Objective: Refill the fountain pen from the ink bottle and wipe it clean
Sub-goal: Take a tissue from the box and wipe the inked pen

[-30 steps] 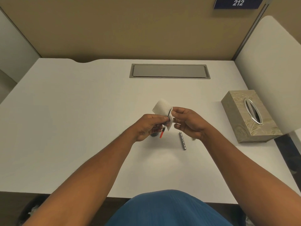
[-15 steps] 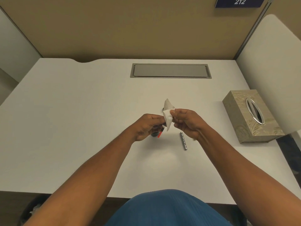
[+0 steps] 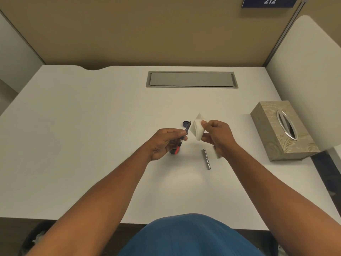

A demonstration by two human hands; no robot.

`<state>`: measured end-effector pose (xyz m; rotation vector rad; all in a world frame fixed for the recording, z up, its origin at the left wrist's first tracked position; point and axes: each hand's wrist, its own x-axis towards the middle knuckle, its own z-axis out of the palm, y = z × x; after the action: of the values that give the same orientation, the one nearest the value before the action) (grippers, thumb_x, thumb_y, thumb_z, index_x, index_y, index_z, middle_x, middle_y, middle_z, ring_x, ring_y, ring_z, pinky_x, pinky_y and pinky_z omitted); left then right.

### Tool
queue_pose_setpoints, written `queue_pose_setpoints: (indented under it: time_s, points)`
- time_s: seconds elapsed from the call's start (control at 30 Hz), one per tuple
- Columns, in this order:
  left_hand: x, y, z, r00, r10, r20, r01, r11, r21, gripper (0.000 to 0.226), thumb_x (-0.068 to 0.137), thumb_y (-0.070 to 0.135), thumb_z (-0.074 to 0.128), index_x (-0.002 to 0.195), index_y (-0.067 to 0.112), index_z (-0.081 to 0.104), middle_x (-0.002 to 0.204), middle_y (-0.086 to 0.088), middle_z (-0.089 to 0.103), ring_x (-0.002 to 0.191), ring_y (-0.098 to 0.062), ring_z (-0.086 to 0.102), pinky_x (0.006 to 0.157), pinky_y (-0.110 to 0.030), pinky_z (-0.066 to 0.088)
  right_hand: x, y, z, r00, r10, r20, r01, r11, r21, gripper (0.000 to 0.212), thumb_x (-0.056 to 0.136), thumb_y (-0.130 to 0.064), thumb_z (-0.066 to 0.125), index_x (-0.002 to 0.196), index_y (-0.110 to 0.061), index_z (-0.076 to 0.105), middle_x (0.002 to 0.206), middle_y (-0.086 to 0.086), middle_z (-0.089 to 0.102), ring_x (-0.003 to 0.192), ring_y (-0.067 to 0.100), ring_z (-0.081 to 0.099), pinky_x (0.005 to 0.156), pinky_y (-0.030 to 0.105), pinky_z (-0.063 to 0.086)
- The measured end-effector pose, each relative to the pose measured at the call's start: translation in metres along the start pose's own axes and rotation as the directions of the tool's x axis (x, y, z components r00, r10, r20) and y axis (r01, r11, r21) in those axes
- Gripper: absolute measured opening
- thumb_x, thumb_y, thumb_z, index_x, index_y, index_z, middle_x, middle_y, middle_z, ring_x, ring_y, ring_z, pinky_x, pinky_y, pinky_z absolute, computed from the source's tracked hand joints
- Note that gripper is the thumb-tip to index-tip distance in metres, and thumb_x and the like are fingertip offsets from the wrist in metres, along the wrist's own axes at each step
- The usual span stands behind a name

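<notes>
Over the white desk [image 3: 92,145], our left hand [image 3: 164,141] grips the fountain pen [image 3: 184,135], nib tilted up and away, while our right hand [image 3: 217,137] pinches a folded white tissue [image 3: 198,128] just beside it, apart. A blue cap [image 3: 186,123] and the pen's metal barrel [image 3: 207,158] lie nearby.

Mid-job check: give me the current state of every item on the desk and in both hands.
Left hand: shut on pen.
Right hand: shut on tissue.
Black fountain pen section with red end: uncapped, unwrapped.
White folded tissue: apart from pen.
Small blue bottle cap: off, lying on desk.
Silver pen barrel: detached, lying flat.
</notes>
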<state>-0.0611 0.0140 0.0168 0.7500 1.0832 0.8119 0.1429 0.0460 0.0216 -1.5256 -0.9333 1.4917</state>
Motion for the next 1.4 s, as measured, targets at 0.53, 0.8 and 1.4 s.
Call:
queue_pose_setpoints:
  time_s: [0.53,0.8,1.4]
  points:
    - [0.002,0.003,-0.005,0.998,0.012,-0.055,-0.008,0.998,0.068,0.009,0.088,0.018,0.072,0.085,0.013,0.079,0.083,-0.005,0.074,0.087,-0.023,0.057,0.079,-0.031,0.048,-0.004,-0.006,0.013,0.99,0.017,0.142,-0.031,0.995,0.1,0.013,0.091,-0.013,0.07,0.086,-0.001,0.069,0.101,0.013,0.073,0.082,0.028,0.073,0.073,0.03,0.06]
    - [0.0,0.003,-0.01,0.998,0.014,-0.061,-0.009,0.997,0.071,0.01,0.088,0.017,0.073,0.083,0.013,0.08,0.081,-0.004,0.074,0.093,-0.028,0.054,0.083,-0.034,0.048,-0.007,-0.008,0.01,0.916,0.027,0.401,-0.17,0.931,0.324,0.033,0.094,-0.001,0.054,0.125,0.007,0.062,0.123,0.017,0.069,0.11,0.024,0.068,0.085,0.026,0.057]
    - [-0.002,-0.002,-0.013,1.0,0.008,-0.005,-0.007,0.991,0.135,0.01,0.091,0.015,0.07,0.092,0.008,0.077,0.086,-0.007,0.074,0.089,-0.022,0.062,0.085,-0.032,0.049,-0.015,0.003,0.019,0.903,0.011,0.429,-0.146,0.948,0.283,0.021,0.099,-0.011,0.054,0.113,-0.007,0.069,0.1,0.004,0.072,0.076,0.009,0.062,0.064,0.019,0.046]
